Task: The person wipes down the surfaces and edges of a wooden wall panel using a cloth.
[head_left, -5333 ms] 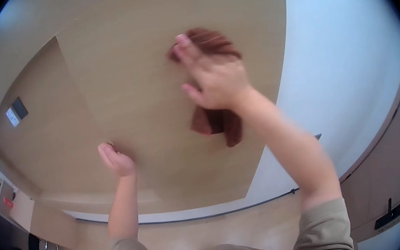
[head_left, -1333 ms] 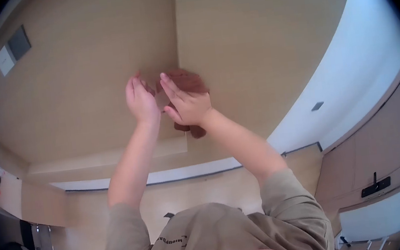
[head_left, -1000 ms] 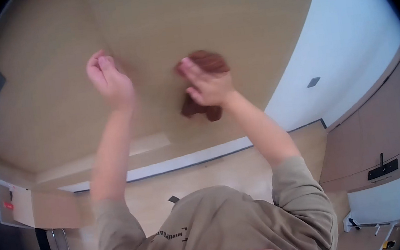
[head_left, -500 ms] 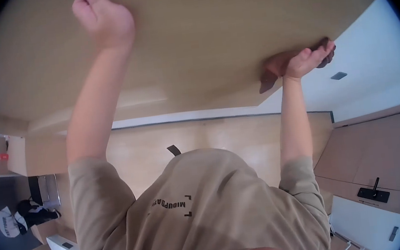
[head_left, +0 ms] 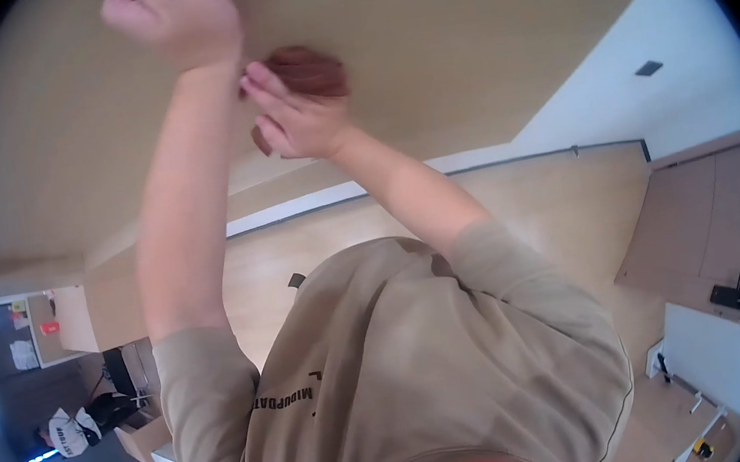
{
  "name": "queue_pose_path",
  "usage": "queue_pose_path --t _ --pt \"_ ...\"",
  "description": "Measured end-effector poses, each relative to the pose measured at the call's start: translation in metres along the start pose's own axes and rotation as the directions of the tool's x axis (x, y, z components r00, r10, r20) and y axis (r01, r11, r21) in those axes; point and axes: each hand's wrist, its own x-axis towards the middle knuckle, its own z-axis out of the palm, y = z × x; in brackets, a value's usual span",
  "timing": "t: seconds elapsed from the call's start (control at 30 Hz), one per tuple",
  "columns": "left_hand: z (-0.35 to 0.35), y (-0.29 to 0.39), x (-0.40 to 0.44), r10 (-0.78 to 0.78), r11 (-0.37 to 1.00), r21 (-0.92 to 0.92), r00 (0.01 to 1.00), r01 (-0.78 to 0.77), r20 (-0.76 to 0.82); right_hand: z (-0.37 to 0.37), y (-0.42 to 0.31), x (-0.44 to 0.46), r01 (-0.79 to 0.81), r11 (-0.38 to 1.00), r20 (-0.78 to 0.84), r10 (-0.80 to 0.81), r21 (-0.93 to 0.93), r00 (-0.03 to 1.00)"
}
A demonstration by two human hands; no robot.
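My right hand (head_left: 308, 124) holds a reddish-brown cloth (head_left: 308, 72) against a broad tan flat surface (head_left: 460, 56). Its fingers point left, and part of the cloth shows beyond them and below the thumb side. Close by, at the upper left, my left hand (head_left: 177, 20) is curled into a fist by the same surface. Whatever its fingers may enclose is hidden. My right fingertips lie just beside my left wrist.
A white panel (head_left: 625, 65) with a small grey plate (head_left: 648, 69) borders the surface at right. A brown door (head_left: 697, 221) with a black handle (head_left: 738, 297) stands lower right. At the left are shelves holding a red item (head_left: 51, 328) and a white cap (head_left: 66, 434).
My right hand has swept left with the cloth, from the surface's right edge to beside my left wrist. My left hand sits slightly farther left, still curled. The whole view has tilted.
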Motion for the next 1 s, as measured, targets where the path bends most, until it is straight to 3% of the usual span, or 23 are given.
queue_pose_path --t 0.07,0.17,0.3,0.33,0.37,0.4,0.47,0.53,0.57,0.63,0.73,0.83,0.87,0.9,0.97,1.0 --pt "-0.002 0.006 0.002 -0.075 0.997 0.023 0.997 0.075 -0.006 0.001 0.004 0.001 0.067 0.995 -0.044 -0.064 0.068 0.997" --pt "-0.001 0.014 -0.003 -0.049 0.998 0.024 0.999 0.049 -0.022 -0.031 0.014 -0.011 0.012 0.996 0.173 -0.027 0.087 0.985" --pt "0.0 0.013 -0.001 -0.04 0.999 0.019 0.995 0.042 -0.086 -0.105 0.114 -0.037 0.064 0.976 -0.017 -0.069 -0.208 0.997" --pt "0.0 0.01 0.002 -0.036 0.999 0.012 0.996 0.037 -0.078 -0.133 0.149 -0.047 0.001 0.949 -0.023 -0.009 -0.314 1.0" --pt "-0.001 0.008 0.006 -0.039 0.999 0.019 0.996 0.041 -0.074 -0.168 0.179 -0.039 0.021 0.925 -0.126 -0.074 -0.379 0.989" --pt "-0.005 0.007 0.003 -0.057 0.997 0.038 0.995 0.06 -0.077 -0.221 0.21 -0.022 -0.129 0.928 -0.152 0.08 -0.35 0.985" --pt "-0.007 0.008 0.002 -0.066 0.995 0.07 0.994 0.072 -0.083 -0.234 0.235 -0.015 -0.014 0.977 -0.194 -0.029 -0.215 0.981" --pt "-0.008 0.01 0.003 -0.06 0.992 0.106 0.994 0.07 -0.091 -0.239 0.231 -0.019 -0.021 0.944 -0.133 -0.025 -0.33 0.991" --pt "-0.009 0.011 0.005 -0.036 0.986 0.158 0.996 0.049 -0.085 -0.237 0.228 -0.019 -0.022 0.922 -0.111 -0.023 -0.385 0.994" --pt "-0.011 0.014 0.002 0.015 0.967 0.255 0.998 0.002 -0.062 -0.223 0.22 -0.019 -0.098 0.969 -0.215 0.048 -0.227 0.975" --pt "-0.008 0.025 -0.004 -0.016 0.998 0.065 1.0 0.018 -0.023 -0.191 0.194 -0.025 -0.22 0.97 -0.331 0.175 -0.104 0.927" --pt "-0.019 0.005 0.005 0.106 0.979 0.171 0.994 -0.111 0.041 -0.141 0.149 -0.04 -0.315 0.949 -0.376 0.283 -0.025 0.882" --pt "-0.011 0.018 0.0 -0.006 1.0 0.014 1.0 0.006 -0.005 -0.122 0.132 -0.044 -0.3 0.95 -0.346 0.254 -0.086 0.903" --pt "-0.005 0.022 0.001 -0.011 1.0 -0.01 1.0 0.011 -0.002 -0.101 0.114 -0.051 -0.288 0.947 -0.304 0.235 -0.144 0.923" --pt "-0.009 0.026 -0.002 -0.04 0.999 -0.031 0.999 0.04 0.0 -0.046 0.066 -0.065 -0.387 0.915 -0.215 0.402 0.11 0.89" --pt "-0.011 0.026 0.0 -0.023 0.999 -0.038 1.0 0.024 0.018 -0.026 0.043 -0.071 -0.379 0.925 -0.053 0.38 0.032 0.924"
